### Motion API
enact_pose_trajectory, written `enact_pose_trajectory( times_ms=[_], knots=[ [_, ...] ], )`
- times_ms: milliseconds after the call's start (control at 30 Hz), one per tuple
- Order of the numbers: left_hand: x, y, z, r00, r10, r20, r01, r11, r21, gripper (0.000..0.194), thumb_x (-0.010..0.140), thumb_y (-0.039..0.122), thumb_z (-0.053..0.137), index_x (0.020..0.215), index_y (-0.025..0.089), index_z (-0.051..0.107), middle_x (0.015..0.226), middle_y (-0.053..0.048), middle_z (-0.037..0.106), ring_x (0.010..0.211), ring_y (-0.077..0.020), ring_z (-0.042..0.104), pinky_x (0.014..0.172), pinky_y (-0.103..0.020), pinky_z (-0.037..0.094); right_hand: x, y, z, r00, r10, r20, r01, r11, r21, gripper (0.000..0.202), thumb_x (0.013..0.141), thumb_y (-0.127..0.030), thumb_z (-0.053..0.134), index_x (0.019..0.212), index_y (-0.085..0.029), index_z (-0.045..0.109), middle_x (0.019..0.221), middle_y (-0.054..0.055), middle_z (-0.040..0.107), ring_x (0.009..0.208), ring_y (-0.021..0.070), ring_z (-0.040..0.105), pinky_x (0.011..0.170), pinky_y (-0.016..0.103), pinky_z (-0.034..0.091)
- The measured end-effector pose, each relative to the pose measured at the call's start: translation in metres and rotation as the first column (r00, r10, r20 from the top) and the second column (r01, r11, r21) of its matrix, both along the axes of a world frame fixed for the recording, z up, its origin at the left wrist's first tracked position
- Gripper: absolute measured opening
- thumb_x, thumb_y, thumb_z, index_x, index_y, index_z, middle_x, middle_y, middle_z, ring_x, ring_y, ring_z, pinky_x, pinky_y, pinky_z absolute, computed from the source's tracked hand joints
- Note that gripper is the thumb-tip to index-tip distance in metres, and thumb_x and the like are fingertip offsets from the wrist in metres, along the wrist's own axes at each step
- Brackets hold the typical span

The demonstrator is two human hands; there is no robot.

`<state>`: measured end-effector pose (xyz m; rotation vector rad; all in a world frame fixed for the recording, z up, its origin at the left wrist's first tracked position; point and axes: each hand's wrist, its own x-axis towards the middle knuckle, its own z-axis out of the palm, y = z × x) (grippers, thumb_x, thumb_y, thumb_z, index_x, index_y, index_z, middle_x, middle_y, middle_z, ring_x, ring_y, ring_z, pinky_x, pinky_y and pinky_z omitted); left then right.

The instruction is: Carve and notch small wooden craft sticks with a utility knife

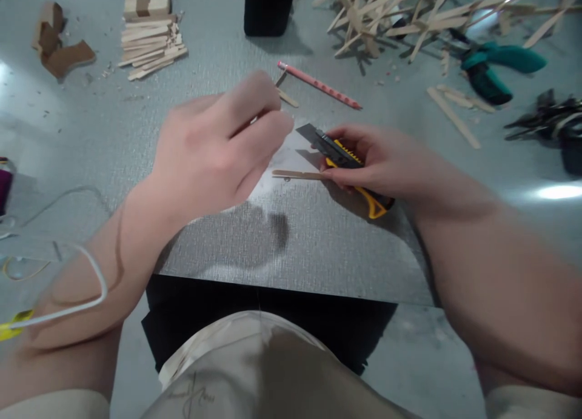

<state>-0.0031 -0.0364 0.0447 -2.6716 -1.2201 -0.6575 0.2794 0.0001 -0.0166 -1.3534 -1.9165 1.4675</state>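
My right hand is wrapped round a yellow and black utility knife, its blade out and pointing up to the left. The same hand's thumb pins a short wooden craft stick, which sticks out leftward below the blade. To the left, my left hand is raised over the table with its fingers curled and pinched together; what they hold, if anything, is hidden. Just beyond its fingertips are a small wooden piece and a pink pencil.
Craft sticks lie stacked at the back left beside torn brown cardboard. A black container stands at the back. Glued stick frames, teal-handled pliers and dark tools occupy the right. A white cable crosses my left forearm.
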Motion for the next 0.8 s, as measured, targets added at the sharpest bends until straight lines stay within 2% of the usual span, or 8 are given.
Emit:
enact_pose_trajectory(
  times_ms=[200,300,367,433,500,633,700,800],
  knots=[
    [0.013,-0.016,0.015,0.98,-0.114,-0.161,0.137,0.98,0.142,0.044,0.11,0.027,0.03,0.088,0.017,0.067,0.082,-0.001,0.059,0.085,-0.0183,0.074,0.077,-0.035,0.056,-0.001,0.0,-0.001,1.0,0.016,-0.016,-0.016,1.0,-0.012,0.041,0.076,-0.034,0.078,0.112,-0.025,0.061,0.085,-0.003,0.064,0.064,0.0132,0.057,0.054,0.027,0.047],
    [0.018,-0.033,0.019,0.959,-0.215,-0.183,0.249,0.95,0.19,0.046,0.11,0.018,0.025,0.097,0.02,0.069,0.092,0.0,0.069,0.085,-0.0159,0.073,0.082,-0.036,0.061,0.0,0.0,-0.003,1.0,0.023,-0.008,-0.023,1.0,0.001,0.04,0.077,-0.034,0.079,0.112,-0.025,0.062,0.086,-0.002,0.065,0.065,0.0131,0.058,0.056,0.027,0.047],
    [0.017,-0.058,0.013,0.96,-0.223,-0.169,0.249,0.956,0.152,0.04,0.11,0.017,0.032,0.106,0.024,0.071,0.106,0.0,0.075,0.095,-0.0161,0.074,0.092,-0.036,0.062,0.001,0.0,-0.004,0.999,0.033,0.004,-0.033,0.999,0.003,0.038,0.078,-0.033,0.078,0.112,-0.025,0.061,0.087,-0.002,0.066,0.066,0.0127,0.058,0.056,0.027,0.047],
    [0.01,-0.094,-0.004,0.966,-0.239,-0.097,0.247,0.966,0.079,0.027,0.106,0.017,0.046,0.109,0.026,0.072,0.123,-0.001,0.075,0.108,-0.0187,0.073,0.099,-0.038,0.062,0.002,0.001,-0.005,0.999,0.041,0.018,-0.041,0.999,0.003,0.037,0.079,-0.03,0.078,0.111,-0.024,0.061,0.085,-0.002,0.065,0.064,0.0122,0.058,0.056,0.026,0.046],
    [-0.001,-0.139,-0.033,0.963,-0.268,0.004,0.265,0.952,-0.154,0.028,0.102,0.017,0.053,0.117,0.032,0.071,0.129,0.001,0.074,0.118,-0.02,0.071,0.106,-0.04,0.061,0.003,0.003,-0.007,0.998,0.05,0.025,-0.05,0.999,0.013,0.037,0.079,-0.029,0.079,0.111,-0.024,0.061,0.082,-0.002,0.065,0.061,0.0125,0.058,0.056,0.027,0.047],
    [-0.035,-0.217,-0.103,0.976,-0.212,-0.043,0.185,0.921,-0.342,0.028,0.103,0.024,0.053,0.108,0.039,0.076,0.117,0.006,0.078,0.103,-0.017,0.075,0.096,-0.033,0.065,0.003,0.006,-0.012,0.998,0.057,0.03,-0.059,0.997,0.047,0.043,0.078,-0.032,0.081,0.115,-0.025,0.06,0.078,-0.003,0.064,0.055,0.0137,0.058,0.053,0.029,0.047],
    [-0.061,-0.236,-0.128,0.992,-0.076,-0.1,0.027,0.907,-0.419,0.024,0.102,0.026,0.055,0.116,0.031,0.074,0.127,-0.003,0.075,0.112,-0.023,0.073,0.097,-0.041,0.064,0.001,0.006,-0.013,0.997,0.061,0.048,-0.065,0.994,0.086,0.039,0.078,-0.031,0.08,0.112,-0.025,0.062,0.077,-0.004,0.064,0.056,0.0136,0.058,0.052,0.028,0.046],
    [-0.108,-0.238,-0.139,0.981,0.065,-0.181,-0.153,0.836,-0.528,0.029,0.104,0.039,0.063,0.126,0.021,0.067,0.132,-0.01,0.067,0.114,-0.0222,0.068,0.099,-0.043,0.06,0.0,0.005,-0.013,0.997,0.066,0.048,-0.071,0.99,0.122,0.035,0.078,-0.03,0.079,0.109,-0.026,0.062,0.075,-0.005,0.062,0.056,0.0126,0.057,0.052,0.026,0.044]
  ],
)
